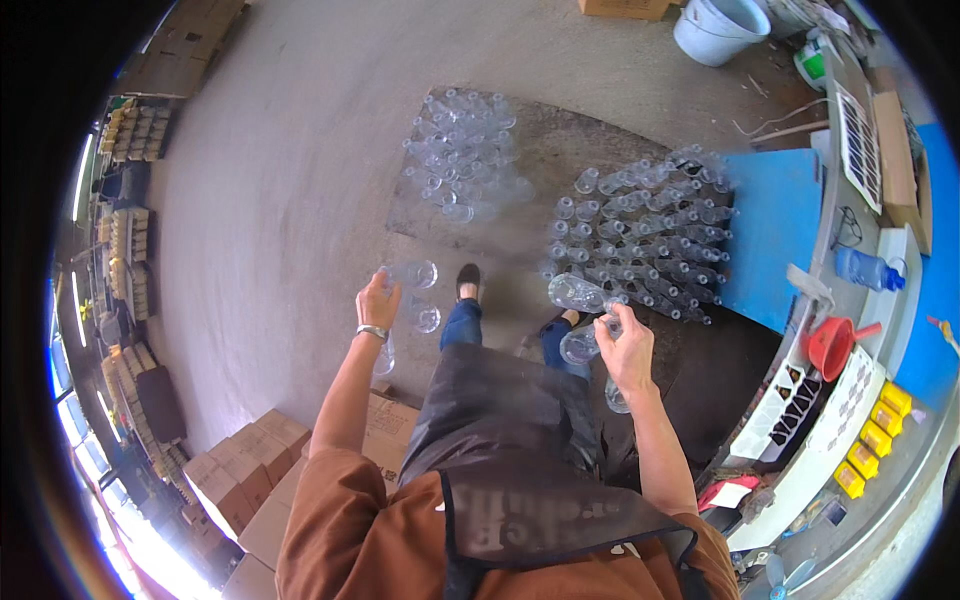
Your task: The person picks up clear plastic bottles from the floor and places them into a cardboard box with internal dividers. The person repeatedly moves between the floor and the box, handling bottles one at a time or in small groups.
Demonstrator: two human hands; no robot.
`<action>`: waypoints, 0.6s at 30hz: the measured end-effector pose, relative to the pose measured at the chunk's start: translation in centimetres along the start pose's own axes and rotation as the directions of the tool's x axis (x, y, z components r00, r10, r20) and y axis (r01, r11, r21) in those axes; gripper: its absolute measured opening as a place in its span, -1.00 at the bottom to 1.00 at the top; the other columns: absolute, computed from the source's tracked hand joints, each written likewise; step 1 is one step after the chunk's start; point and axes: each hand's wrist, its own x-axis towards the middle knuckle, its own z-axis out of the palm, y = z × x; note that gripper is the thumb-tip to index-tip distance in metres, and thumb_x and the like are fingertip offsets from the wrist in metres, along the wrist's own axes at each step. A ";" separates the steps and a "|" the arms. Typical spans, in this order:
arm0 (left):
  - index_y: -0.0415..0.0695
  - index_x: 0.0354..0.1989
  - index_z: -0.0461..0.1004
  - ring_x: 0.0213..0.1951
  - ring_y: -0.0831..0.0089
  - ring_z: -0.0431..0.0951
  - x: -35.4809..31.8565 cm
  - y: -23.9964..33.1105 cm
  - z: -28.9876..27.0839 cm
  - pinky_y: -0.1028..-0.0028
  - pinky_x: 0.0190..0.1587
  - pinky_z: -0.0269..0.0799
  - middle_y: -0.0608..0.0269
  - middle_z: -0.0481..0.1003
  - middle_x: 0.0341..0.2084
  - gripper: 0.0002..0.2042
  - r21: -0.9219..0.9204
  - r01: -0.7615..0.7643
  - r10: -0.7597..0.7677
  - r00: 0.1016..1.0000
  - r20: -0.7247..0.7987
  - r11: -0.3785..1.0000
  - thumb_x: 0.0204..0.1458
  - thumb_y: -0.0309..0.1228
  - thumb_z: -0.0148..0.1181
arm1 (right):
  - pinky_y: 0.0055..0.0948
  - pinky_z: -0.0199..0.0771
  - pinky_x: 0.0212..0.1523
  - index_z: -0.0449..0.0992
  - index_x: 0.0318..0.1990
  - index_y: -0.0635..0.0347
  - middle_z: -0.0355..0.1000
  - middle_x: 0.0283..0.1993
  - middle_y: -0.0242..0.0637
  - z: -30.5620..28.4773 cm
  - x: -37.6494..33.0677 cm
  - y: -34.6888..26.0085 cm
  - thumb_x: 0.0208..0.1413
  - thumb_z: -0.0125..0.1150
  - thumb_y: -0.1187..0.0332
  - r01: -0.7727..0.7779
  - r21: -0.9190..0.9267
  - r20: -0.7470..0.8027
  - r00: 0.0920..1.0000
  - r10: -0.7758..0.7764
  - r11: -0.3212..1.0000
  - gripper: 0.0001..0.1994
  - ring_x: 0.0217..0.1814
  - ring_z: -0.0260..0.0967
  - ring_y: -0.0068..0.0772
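My left hand (377, 303) is closed on the necks of clear bottles (424, 318), which fan out around the fingers. A second clutch of clear bottles (578, 293) is gripped by the necks in my right hand (627, 350), with their bases pointing outward. Ahead of my right hand, a dense group of standing clear bottles (640, 235) covers part of a dark board. Farther off to the left stands a smaller group of similar bottles (460, 150). My fingers hide some of the held necks.
The dark board (570, 130) lies on the concrete floor. A blue panel (770, 235) borders the larger group. On the right bench are a red funnel (830, 347), a blue water bottle (868, 269) and yellow bins (872, 440). Cardboard boxes (250, 460) sit behind my left arm; a bucket (720, 30) stands far right.
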 end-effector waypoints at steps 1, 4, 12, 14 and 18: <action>-0.15 -0.07 0.50 -0.28 0.01 0.62 0.7 -1.2 0.7 0.14 -0.20 0.52 -0.02 0.61 -0.36 -0.63 0.001 0.007 -0.007 1.000 -0.013 1.000 -0.04 -0.24 0.29 | -0.19 0.49 -0.30 0.46 -0.09 0.27 0.55 -0.35 -0.14 1.8 0.9 -0.2 0.02 0.32 0.43 -0.034 0.019 0.024 0.999 0.033 0.999 -0.71 -0.33 0.52 0.02; -0.15 -0.06 0.50 -0.27 -0.01 0.62 4.0 -4.5 3.8 0.14 -0.20 0.51 -0.04 0.60 -0.34 -0.62 -0.004 0.025 -0.025 1.000 -0.012 1.000 -0.03 -0.24 0.29 | -0.17 0.48 -0.29 0.47 -0.07 0.28 0.57 -0.33 -0.14 8.8 3.7 0.9 0.04 0.29 0.38 -0.070 -0.002 0.059 0.996 0.070 0.998 -0.69 -0.31 0.52 0.03; -0.13 -0.04 0.50 -0.22 -0.02 0.61 15.8 -14.0 16.5 0.12 -0.17 0.50 -0.05 0.60 -0.30 -0.62 -0.045 0.096 -0.095 0.995 0.018 0.994 -0.01 -0.21 0.28 | -0.11 0.51 -0.21 0.49 -0.05 0.25 0.60 -0.26 -0.15 29.7 11.9 7.7 0.05 0.23 0.34 -0.218 -0.143 0.025 0.974 0.224 0.965 -0.69 -0.26 0.54 0.07; -0.13 -0.04 0.50 -0.22 -0.02 0.61 18.5 -15.6 19.4 0.12 -0.16 0.50 -0.04 0.60 -0.30 -0.61 -0.032 0.130 -0.128 0.991 0.041 0.991 -0.01 -0.19 0.28 | -0.08 0.50 -0.16 0.50 -0.04 0.23 0.60 -0.24 -0.15 33.6 13.5 10.0 0.05 0.22 0.33 -0.261 -0.155 0.018 0.964 0.266 0.953 -0.68 -0.23 0.53 0.08; -0.12 -0.02 0.51 -0.21 -0.02 0.61 23.4 -18.5 23.9 0.13 -0.14 0.50 -0.04 0.60 -0.29 -0.58 -0.007 0.147 -0.147 0.988 0.046 0.989 -0.02 -0.17 0.28 | -0.07 0.50 -0.14 0.50 -0.04 0.23 0.59 -0.23 -0.14 40.1 16.8 13.4 0.02 0.25 0.34 -0.310 -0.182 -0.022 0.950 0.311 0.933 -0.67 -0.21 0.53 0.08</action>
